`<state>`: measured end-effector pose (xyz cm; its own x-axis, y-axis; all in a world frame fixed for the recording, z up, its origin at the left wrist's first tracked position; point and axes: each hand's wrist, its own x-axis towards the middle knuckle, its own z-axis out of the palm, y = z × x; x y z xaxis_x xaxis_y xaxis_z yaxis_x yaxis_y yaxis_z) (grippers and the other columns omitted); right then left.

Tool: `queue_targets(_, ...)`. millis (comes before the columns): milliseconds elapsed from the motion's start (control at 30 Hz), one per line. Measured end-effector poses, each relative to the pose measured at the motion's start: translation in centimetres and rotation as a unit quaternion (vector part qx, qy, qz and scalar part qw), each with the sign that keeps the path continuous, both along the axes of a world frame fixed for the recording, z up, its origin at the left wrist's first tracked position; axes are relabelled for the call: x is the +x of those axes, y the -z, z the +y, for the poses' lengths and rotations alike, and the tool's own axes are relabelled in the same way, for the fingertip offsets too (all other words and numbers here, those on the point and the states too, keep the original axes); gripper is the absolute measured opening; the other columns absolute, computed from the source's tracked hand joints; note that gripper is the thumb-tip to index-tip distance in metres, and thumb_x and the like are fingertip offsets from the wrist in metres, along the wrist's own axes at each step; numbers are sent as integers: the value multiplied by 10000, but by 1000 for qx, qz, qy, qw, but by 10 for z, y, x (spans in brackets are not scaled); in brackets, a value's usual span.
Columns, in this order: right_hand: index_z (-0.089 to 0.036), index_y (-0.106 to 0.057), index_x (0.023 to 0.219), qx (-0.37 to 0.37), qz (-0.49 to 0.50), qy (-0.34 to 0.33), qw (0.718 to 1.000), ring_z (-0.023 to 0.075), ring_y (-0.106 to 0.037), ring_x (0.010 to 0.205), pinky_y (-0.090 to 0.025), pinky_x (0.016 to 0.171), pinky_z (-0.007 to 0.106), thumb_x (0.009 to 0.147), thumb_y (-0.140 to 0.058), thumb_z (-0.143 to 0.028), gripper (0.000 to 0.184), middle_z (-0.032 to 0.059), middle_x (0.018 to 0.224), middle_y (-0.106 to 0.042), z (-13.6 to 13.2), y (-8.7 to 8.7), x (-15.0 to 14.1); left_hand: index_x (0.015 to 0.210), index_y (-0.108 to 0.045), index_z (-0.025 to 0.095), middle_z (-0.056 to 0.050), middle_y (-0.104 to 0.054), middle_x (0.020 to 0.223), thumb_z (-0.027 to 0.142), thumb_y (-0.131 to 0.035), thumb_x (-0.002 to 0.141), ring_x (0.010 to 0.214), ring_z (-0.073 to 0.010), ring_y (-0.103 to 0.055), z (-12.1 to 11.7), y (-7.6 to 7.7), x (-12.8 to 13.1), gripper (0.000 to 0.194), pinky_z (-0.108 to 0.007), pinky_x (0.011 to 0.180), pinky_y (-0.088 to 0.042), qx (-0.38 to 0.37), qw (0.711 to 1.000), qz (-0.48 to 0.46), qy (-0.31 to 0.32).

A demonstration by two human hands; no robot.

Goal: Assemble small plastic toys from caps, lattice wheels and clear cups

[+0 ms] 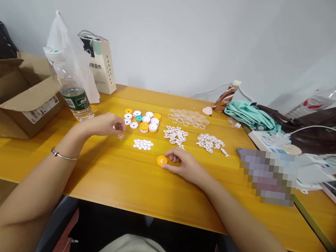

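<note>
My right hand (183, 163) grips an orange round disc (159, 161) by its edge between thumb and fingers. A small white piece sits at the disc's centre. My left hand (105, 126) hovers above a little heap of tiny clear rings (120, 137), its fingers curled together; what they hold, if anything, is too small to see. Between the hands lies a patch of small white round pieces (143, 144). Behind them stand white, orange and teal round parts (144, 127), some stacked. White openwork pieces (175, 135) lie beyond my right hand, with a second group (209, 142) beside them.
Clear round cups (189, 118) stand in rows at the back. On the left are a water bottle (77, 99) and an open cardboard box (32, 100). A brown-labelled bottle (225, 98), teal cloth (250, 114) and power strip (265, 141) occupy the right, near a blurred-out flat object (268, 178).
</note>
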<state>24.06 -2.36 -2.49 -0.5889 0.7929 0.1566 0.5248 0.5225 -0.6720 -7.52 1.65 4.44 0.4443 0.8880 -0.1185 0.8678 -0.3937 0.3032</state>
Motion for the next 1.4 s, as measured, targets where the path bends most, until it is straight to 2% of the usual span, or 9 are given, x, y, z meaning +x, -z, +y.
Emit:
queue_targets(100, -199, -581, 880, 2, -1, 1, 1000, 132, -477, 686, -402, 620, 257, 734, -624, -366, 226, 15, 778, -532, 0, 0, -1, 861, -622, 170, -11, -658, 836, 293, -513, 770, 721, -125, -579, -8, -1, 17, 188, -215, 659, -422, 34, 994, -99, 26)
queue_targets(167, -198, -580, 871, 3, 0, 2, 1000, 127, -468, 670, -396, 607, 253, 738, -620, -368, 220, 11, 765, -524, 0, 0, -2, 885, -612, 170, -17, -648, 860, 310, -504, 801, 770, -128, -576, -15, 6, 37, 195, -229, 698, -429, 50, 981, -182, 49)
queue_targets(267, -192, -578, 872, 7, 7, 13, 1000, 116, -452, 635, -386, 586, 244, 739, -617, -370, 225, 2, 733, -507, 1, 2, -5, 856, -600, 158, -22, -638, 822, 290, -506, 816, 747, -121, -565, -26, 24, 72, 166, -232, 678, -434, 26, 959, -263, 106)
queue_targets(433, -178, -571, 846, 17, 16, 20, 1000, 99, -412, 584, -358, 541, 226, 740, -613, -356, 212, -19, 664, -466, 3, 6, -8, 871, -592, 152, -25, -636, 826, 209, -525, 806, 728, -111, -567, -36, 52, 112, 110, -228, 672, -435, -26, 938, -305, 163)
queue_targets(633, -174, -576, 877, 34, 23, 26, 999, 92, -395, 567, -351, 529, 220, 736, -618, -357, 235, -27, 655, -445, 2, 7, -9, 893, -590, 148, -20, -637, 818, 168, -524, 799, 740, -111, -568, -30, 59, 112, 117, -211, 642, -420, -17, 940, -318, 126)
queue_targets(1133, -176, -587, 892, 37, 16, 19, 999, 90, -399, 568, -349, 531, 217, 747, -610, -365, 239, -27, 663, -450, 3, 9, -9, 913, -574, 136, -26, -626, 813, 153, -525, 793, 750, -111, -575, -29, 66, 115, 131, -224, 700, -447, -52, 930, -347, 110)
queue_targets(1400, -177, -586, 868, 34, 33, 23, 999, 86, -390, 547, -342, 508, 212, 750, -602, -375, 231, -32, 639, -444, 4, 9, -9, 948, -507, 165, -14, -601, 825, 149, -526, 785, 758, -117, -569, -34, 67, 117, 164, -223, 660, -441, 10, 932, -347, 104)
